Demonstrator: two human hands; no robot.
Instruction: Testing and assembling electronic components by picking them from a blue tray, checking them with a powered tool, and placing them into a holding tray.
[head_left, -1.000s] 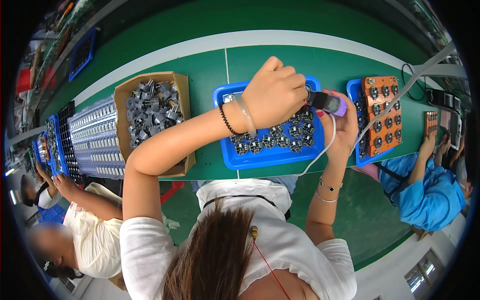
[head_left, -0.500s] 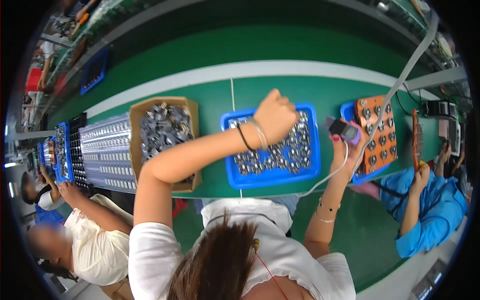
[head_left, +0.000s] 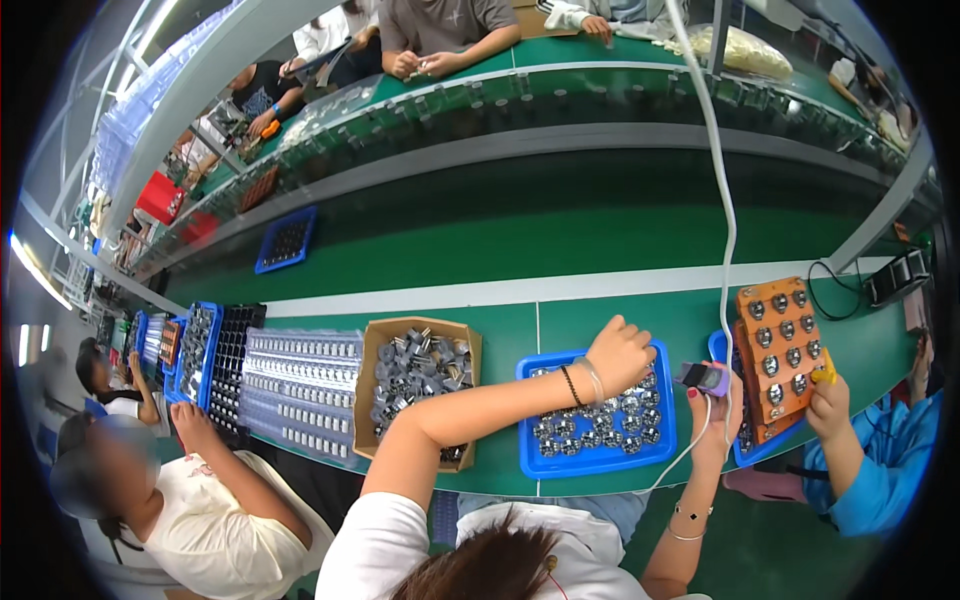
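Left hand is curled over the blue tray of round metallic parts; whether it holds anything cannot be told. Right hand grips a purple-and-black device, just right of the tray. Farther out, an orange block stands right, a cardboard box left. Beyond, a grey-shirted person sits across the way.

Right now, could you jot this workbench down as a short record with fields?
Left hand: fingers curled over the blue tray; anything held is hidden
Right hand: grips a purple-and-black gadget with a white cable
Tray contents: many small round metal parts
Left of tray: cardboard box of grey parts
Right of tray: orange board carrying round pieces
Neighbour's hand: beside the orange board
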